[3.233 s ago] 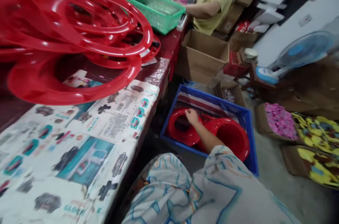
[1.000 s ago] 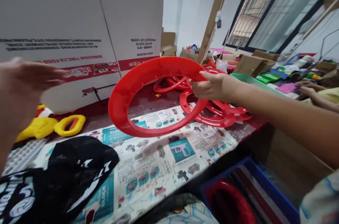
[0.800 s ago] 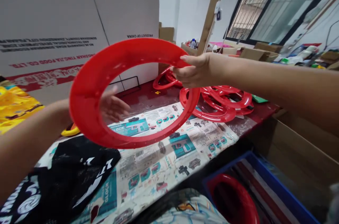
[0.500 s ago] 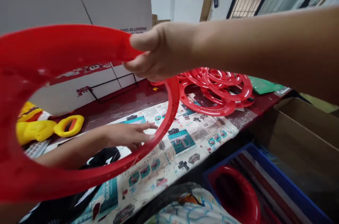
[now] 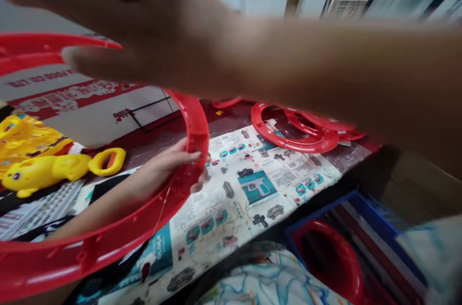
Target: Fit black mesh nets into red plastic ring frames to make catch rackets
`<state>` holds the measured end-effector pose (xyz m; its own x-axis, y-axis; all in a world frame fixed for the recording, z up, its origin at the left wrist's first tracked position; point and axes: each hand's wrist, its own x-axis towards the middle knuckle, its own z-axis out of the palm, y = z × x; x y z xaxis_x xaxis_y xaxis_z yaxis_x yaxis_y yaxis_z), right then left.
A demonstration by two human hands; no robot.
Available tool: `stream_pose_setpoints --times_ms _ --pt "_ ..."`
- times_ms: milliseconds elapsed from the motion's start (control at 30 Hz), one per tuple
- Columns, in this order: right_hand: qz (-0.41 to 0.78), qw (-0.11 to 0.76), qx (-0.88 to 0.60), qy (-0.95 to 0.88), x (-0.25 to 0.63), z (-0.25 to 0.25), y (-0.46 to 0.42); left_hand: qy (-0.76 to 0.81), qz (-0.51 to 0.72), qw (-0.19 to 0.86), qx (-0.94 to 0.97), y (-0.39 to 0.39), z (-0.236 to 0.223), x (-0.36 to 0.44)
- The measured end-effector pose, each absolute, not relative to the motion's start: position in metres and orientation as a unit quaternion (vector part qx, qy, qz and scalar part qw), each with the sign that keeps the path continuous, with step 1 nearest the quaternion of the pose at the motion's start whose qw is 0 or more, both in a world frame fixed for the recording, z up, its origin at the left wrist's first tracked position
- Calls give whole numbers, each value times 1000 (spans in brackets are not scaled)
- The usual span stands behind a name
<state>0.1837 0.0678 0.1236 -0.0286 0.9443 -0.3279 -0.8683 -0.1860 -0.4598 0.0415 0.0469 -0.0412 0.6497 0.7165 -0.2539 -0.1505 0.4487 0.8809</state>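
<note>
A large red plastic ring [image 5: 195, 127] hangs tilted above the table, its left side cut off by the frame edge. My left hand [image 5: 173, 165] reaches through its opening and is closed on the far-right band, thumb on one side and fingertips showing past the outer edge. Across the top of the view sweeps my right hand [image 5: 144, 26], blurred and close to the camera. Its fingers are stretched out and apart in front of the ring's upper part. Whether the right thumb touches the rim cannot be made out.
Several red rings [image 5: 299, 144] lie on the printed cardboard sheet [image 5: 231, 199] and table. A yellow toy [image 5: 46, 170] and yellow handle [image 5: 108, 161] lie left, before a big carton [image 5: 151, 117]. Below right, a blue crate [image 5: 346, 199] holds more red rings [image 5: 335, 257].
My right hand first reached into the crate, then carried the ring over the table. The ring moved left and closer. My left hand came through it and took hold; my right fingers opened.
</note>
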Motion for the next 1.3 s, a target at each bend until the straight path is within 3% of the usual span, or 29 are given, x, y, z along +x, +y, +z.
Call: stream_pose_setpoints --times_ms 33,67,133,167,233,367,633,1067,1300 --pt "726 609 -278 -155 185 106 57 313 312 781 441 51 -39 35" --pt "660 582 -275 -387 186 85 47 312 346 771 434 56 -37 29" --pt "439 507 -301 -678 190 39 31 314 396 752 423 63 -34 18" --pt "330 500 -309 -739 191 15 26 313 409 747 421 66 -32 14" --pt "236 498 -345 -760 190 -25 20 309 422 742 419 70 -28 11" --pt "271 461 -396 -747 167 -62 22 327 470 714 402 73 -27 19" --pt "244 305 -481 -785 140 -59 38 349 520 673 394 87 -54 22" --pt "380 369 -419 -738 184 -54 38 360 488 669 431 91 -63 13" --pt "525 416 -417 -614 194 -49 61 397 445 684 420 88 -71 8"
